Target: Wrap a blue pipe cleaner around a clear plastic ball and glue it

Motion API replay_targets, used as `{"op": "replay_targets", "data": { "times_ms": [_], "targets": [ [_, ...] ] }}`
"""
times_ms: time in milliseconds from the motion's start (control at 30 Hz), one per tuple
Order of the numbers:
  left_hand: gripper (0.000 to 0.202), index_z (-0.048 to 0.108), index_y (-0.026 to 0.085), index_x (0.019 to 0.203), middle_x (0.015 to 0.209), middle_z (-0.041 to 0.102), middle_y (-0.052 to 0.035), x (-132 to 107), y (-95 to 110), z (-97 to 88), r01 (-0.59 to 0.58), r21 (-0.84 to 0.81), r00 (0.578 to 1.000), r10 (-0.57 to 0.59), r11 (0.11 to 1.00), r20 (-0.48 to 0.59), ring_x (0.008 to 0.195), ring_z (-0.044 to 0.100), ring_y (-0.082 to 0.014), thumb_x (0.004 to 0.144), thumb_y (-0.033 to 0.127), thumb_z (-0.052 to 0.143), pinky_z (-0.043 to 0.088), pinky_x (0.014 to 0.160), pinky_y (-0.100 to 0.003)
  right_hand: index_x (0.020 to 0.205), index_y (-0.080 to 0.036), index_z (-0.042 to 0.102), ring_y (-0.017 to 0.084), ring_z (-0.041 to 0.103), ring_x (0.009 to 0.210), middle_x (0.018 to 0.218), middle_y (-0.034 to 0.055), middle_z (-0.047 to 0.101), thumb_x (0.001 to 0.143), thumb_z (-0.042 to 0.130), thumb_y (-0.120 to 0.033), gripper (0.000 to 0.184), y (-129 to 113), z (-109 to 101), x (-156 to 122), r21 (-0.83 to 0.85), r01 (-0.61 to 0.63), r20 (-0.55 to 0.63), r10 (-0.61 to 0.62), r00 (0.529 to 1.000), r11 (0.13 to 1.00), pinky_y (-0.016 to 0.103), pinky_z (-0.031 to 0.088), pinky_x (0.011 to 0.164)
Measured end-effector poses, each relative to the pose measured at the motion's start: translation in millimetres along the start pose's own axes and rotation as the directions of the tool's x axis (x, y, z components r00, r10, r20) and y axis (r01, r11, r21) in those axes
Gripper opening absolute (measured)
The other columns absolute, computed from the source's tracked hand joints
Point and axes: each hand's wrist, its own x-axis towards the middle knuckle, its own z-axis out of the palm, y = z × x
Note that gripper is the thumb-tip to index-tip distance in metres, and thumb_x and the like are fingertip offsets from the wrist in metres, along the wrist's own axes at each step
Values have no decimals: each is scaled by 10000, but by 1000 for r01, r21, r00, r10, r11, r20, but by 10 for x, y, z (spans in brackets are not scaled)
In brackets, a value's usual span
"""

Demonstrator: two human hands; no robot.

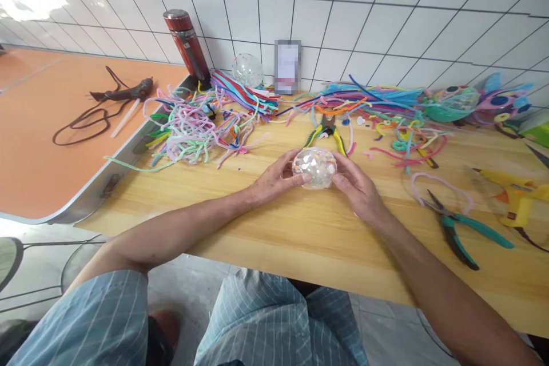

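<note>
A clear ball with colourful specks (314, 168) is between my two hands, low over the wooden table. My left hand (281, 177) grips its left side, thumb across the front. On the other side my right hand (358, 186) holds it, with the thumb at its lower right edge. Just behind the ball lie yellow-and-green handled pliers (328, 128), their jaws pointing to the wall. The fingers behind the ball are partly hidden.
Tangled pipe cleaners (189, 128) lie left, bundled ones (373, 100) along the wall. Near the wall stand a red thermos (186, 46), another clear ball (247, 70) and a phone (287, 67). Right are teal-handled pliers (463, 226) and a yellow glue gun (514, 194); a black glue gun (128, 91) lies far left.
</note>
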Motion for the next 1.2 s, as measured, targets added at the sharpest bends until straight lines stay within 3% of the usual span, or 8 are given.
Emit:
{"op": "replay_targets", "data": {
  "times_ms": [167, 433, 667, 867, 1000, 1100, 1200],
  "targets": [
    [833, 517, 237, 1582, 1632, 572, -152, -17, 9, -3, -39, 125, 999, 38, 991, 6, 1506, 550, -367, 885, 573, 829, 420, 1299, -540, 1569, -351, 578, 314, 700, 1310, 1522, 86, 688, 938, 757, -590, 698, -3, -10, -19, -39, 7, 7, -6, 1000, 999, 520, 582, 1129],
    [917, 433, 219, 1636, 1714, 458, -181, -38, -9, -13, -31, 205, 998, 42, 978, -48, 1564, 496, -359, 891, 606, 802, 399, 1322, -527, 1553, -342, 604, 309, 689, 1323, 1512, 84, 696, 960, 706, -639, 671, 70, -17, 34, -60, -12, -12, 11, 1000, 998, 519, 575, 1130],
    [876, 482, 191, 1510, 1493, 634, -189, -16, -29, 6, -91, 229, 993, 105, 969, -52, 1324, 675, -329, 831, 586, 869, 539, 1159, -494, 1575, -346, 575, 315, 662, 1384, 1571, 84, 659, 962, 706, -635, 689, 80, 2, 17, -45, 1, -13, -2, 1000, 999, 525, 555, 1167],
    [850, 501, 202, 1437, 1434, 650, -160, -42, -38, 32, -75, 228, 991, 99, 971, -95, 1242, 699, -290, 788, 559, 917, 566, 1086, -452, 1544, -332, 554, 319, 661, 1384, 1574, 103, 650, 952, 732, -577, 666, 71, -4, -8, -8, -22, -28, 22, 999, 1000, 555, 547, 1163],
    [918, 484, 202, 1486, 1485, 610, -185, -60, -28, 38, -68, 258, 989, 100, 964, -111, 1299, 665, -316, 763, 548, 932, 553, 1111, -467, 1519, -297, 555, 322, 691, 1307, 1506, 123, 689, 935, 745, -457, 634, 89, -41, 3, -179, 18, -9, -20, 1000, 984, 572, 543, 1139],
    [928, 492, 206, 1506, 1519, 569, -195, -52, -37, 22, -87, 296, 986, 124, 951, -108, 1335, 642, -334, 760, 543, 929, 547, 1127, -477, 1491, -280, 577, 327, 716, 1202, 1381, 127, 741, 891, 756, -377, 634, 116, -43, 21, -376, 72, 7, -75, 997, 924, 545, 580, 1053],
    [914, 507, 210, 1506, 1520, 563, -188, -38, -52, 1, -105, 313, 986, 141, 944, -94, 1329, 646, -325, 768, 555, 921, 554, 1124, -467, 1297, -268, 694, 323, 724, 1037, 1138, 111, 781, 873, 736, -348, 433, 163, -38, 46, -543, 120, 28, -125, 992, 831, 508, 595, 946]
  ]
}}
